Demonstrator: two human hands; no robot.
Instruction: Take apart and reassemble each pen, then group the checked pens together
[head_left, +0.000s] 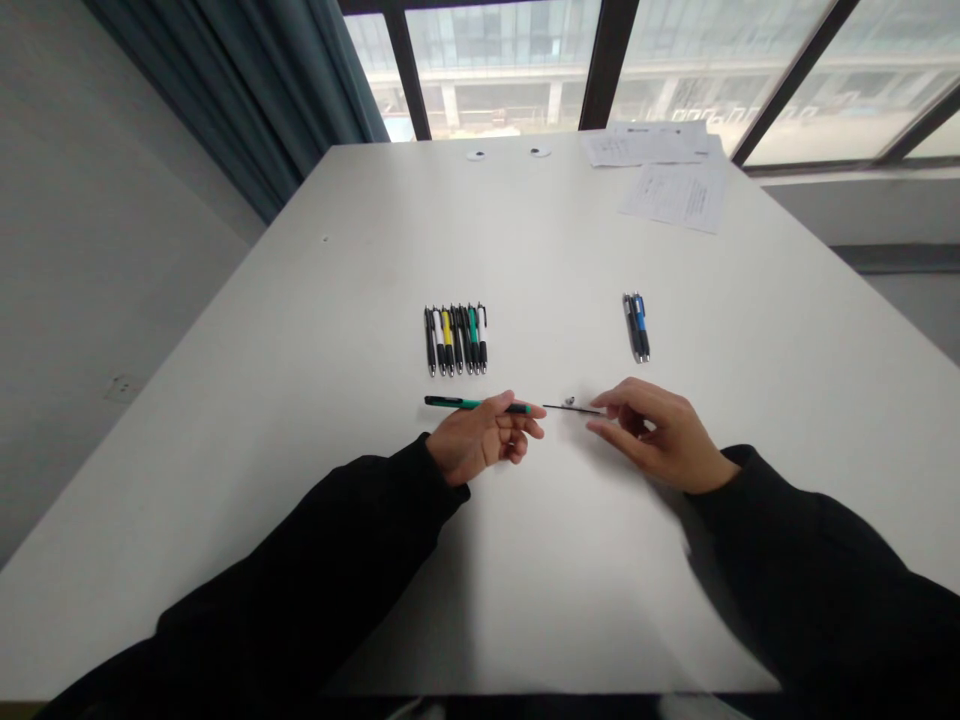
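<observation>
My left hand point(480, 440) is closed on a green and black pen barrel point(457, 403), held level just above the white table point(300, 400). My right hand point(660, 435) pinches the end of a thin dark refill point(571, 408), whose other end points at the barrel's open tip. A tiny silver part point(570, 401), perhaps a spring, lies by the refill. Beyond my left hand, several pens point(456, 340) lie side by side in a row. Two more pens point(637, 326), one grey and one blue, lie apart beyond my right hand.
Printed paper sheets point(664, 165) lie at the table's far right corner. Two small round white discs point(508, 153) sit near the far edge. A dark curtain point(247, 90) hangs at the left, windows behind the table.
</observation>
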